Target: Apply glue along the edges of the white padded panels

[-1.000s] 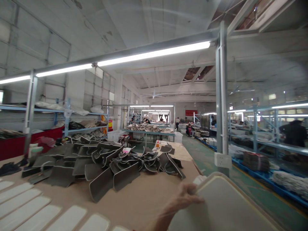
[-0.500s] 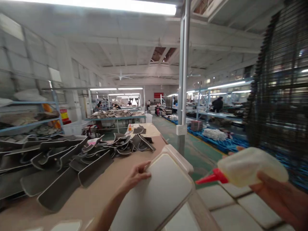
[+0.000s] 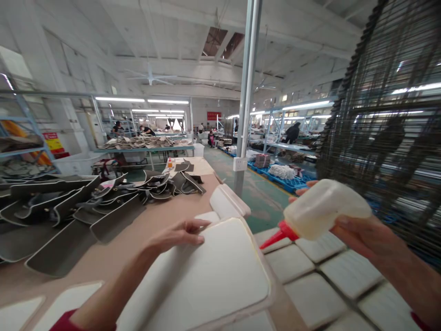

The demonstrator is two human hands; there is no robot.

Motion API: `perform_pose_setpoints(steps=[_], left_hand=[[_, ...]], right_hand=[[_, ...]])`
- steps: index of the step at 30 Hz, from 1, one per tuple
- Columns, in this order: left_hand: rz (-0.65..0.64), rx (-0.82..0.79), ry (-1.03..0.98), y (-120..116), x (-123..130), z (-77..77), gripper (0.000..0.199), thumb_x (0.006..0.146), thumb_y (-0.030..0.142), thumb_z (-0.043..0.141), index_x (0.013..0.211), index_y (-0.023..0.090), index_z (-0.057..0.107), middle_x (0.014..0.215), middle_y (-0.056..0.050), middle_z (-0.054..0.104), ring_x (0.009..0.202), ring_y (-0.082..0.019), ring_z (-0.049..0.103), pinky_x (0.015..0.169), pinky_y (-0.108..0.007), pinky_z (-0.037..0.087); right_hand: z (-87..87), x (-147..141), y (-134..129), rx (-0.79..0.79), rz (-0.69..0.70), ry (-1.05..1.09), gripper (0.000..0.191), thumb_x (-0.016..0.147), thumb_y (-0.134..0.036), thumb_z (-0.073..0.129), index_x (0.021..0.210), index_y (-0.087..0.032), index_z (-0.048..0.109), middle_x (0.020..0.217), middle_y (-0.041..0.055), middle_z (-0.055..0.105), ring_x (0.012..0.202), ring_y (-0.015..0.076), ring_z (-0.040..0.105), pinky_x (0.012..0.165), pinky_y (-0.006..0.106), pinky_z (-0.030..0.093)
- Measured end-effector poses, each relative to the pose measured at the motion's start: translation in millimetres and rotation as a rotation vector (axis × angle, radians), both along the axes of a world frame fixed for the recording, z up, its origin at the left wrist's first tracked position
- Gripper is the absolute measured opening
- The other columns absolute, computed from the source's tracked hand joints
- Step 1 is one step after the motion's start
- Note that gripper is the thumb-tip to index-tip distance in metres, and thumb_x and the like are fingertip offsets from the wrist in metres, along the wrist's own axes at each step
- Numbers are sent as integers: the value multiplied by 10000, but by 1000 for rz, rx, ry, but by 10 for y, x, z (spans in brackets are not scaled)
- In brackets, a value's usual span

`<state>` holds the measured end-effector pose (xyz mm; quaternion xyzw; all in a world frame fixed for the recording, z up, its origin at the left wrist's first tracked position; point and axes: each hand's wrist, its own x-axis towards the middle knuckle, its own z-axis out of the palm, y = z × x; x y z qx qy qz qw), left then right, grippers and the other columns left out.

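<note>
My left hand (image 3: 188,232) pinches the upper left edge of a white rounded panel (image 3: 220,271), which is tilted up over the table. At the right, my right hand (image 3: 354,230) is wrapped round a translucent squeeze bottle (image 3: 320,209) with a red nozzle. The bottle lies on its side in the air, its nozzle tip pointing down and left, close to the panel's right edge. A thin yellowish line runs along the panel's rim. Other white panels (image 3: 227,201) lie just behind the held one.
Dark grey curved pieces with pale edges (image 3: 117,218) are heaped on the brown table (image 3: 165,220) at left. White pads (image 3: 313,294) lie in rows at lower right. A metal post (image 3: 245,92) and a wire rack (image 3: 382,115) stand beyond. People are in the background.
The view has shifted, so the surroundings sit higher and further left. My right hand has brought the bottle's nozzle closer to the panel's right edge. My left hand still holds the panel.
</note>
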<state>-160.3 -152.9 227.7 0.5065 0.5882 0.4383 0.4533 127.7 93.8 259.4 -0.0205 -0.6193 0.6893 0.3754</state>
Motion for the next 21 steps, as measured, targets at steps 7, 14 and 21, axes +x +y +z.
perform_pose_setpoints(steps=[7,14,21], left_hand=[[-107,-75,48,74,371,248,520,736,367,705,1225,216,608,1066,-25,687,883,-192,613,747,-229,445],[-141,-96,49,88,569,306,529,739,389,700,1233,224,603,1058,-27,698,843,-195,635,747,-249,458],[-138,-87,44,101,635,320,482,734,373,705,1184,214,637,1028,-21,708,842,-190,638,737,-238,458]], right_hand=[[-84,202,68,-37,123,7,556,598,-362,832,1108,-284,624,1148,90,640,1118,343,549,974,484,413],[-112,366,96,37,107,-3,564,595,-412,829,1106,-281,628,1074,86,668,993,323,619,863,451,504],[-88,495,-45,-49,61,26,647,510,-407,871,1100,-278,639,1066,58,671,1011,319,609,830,402,528]])
